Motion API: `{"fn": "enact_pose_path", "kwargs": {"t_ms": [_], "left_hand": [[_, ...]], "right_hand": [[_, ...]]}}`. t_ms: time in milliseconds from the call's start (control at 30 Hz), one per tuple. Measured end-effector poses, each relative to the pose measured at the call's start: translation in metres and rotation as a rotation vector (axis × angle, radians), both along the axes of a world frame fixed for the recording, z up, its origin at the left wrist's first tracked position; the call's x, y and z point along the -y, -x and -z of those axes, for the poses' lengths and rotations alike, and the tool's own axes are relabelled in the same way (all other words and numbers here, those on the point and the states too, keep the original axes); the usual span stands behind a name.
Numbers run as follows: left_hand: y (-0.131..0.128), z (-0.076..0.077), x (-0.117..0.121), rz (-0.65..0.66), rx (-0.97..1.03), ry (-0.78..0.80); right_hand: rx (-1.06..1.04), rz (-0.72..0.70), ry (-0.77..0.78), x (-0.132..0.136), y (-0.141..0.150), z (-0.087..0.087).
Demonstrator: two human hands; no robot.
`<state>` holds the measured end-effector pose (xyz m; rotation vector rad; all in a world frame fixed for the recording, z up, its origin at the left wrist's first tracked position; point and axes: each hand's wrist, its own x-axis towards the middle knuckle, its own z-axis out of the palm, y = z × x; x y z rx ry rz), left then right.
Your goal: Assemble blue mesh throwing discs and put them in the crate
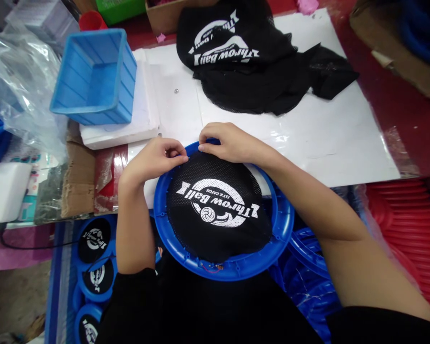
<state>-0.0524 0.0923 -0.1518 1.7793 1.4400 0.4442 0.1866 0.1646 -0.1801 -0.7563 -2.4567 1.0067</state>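
A blue plastic disc frame (283, 224) lies in front of me at the table's near edge. A black mesh cloth (215, 210) printed "Throw Ball" in white covers its middle. My left hand (154, 160) pinches the cloth's far edge at the rim, fingers closed. My right hand (229, 141) presses and pinches the same far edge just to the right, fingers curled. The two hands almost touch at the top of the frame.
A pile of black printed mesh cloths (251, 62) lies farther back on the white sheet (329, 134). A blue plastic bin (96, 76) stands at the back left beside clear plastic bags (17, 81). Finished discs (95, 239) stack below left; red rings (404, 224) lie at right.
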Motion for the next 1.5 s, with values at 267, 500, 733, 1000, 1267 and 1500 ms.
{"fn": "enact_pose_path", "kwargs": {"t_ms": [267,500,733,1000,1267,1500], "left_hand": [[-0.009,-0.008,0.002,0.013,-0.007,-0.190],[-0.009,-0.005,0.002,0.104,0.017,-0.159],[-0.015,-0.001,0.015,0.089,-0.050,-0.273],[-0.030,0.007,0.050,0.010,-0.387,-0.426],[-0.043,-0.011,0.118,-0.337,-0.638,-0.327],[-0.059,-0.022,0.161,-0.452,-0.715,-0.196]], "right_hand": [[-0.010,0.034,0.036,0.002,0.001,-0.002],[-0.038,0.019,0.080,0.002,-0.006,-0.007],[-0.011,-0.110,-0.083,0.004,-0.013,-0.007],[0.118,-0.214,-0.203,0.006,-0.012,-0.015],[0.481,0.074,-0.530,0.100,-0.064,-0.051],[0.483,0.256,-0.608,0.155,-0.082,-0.014]]}}
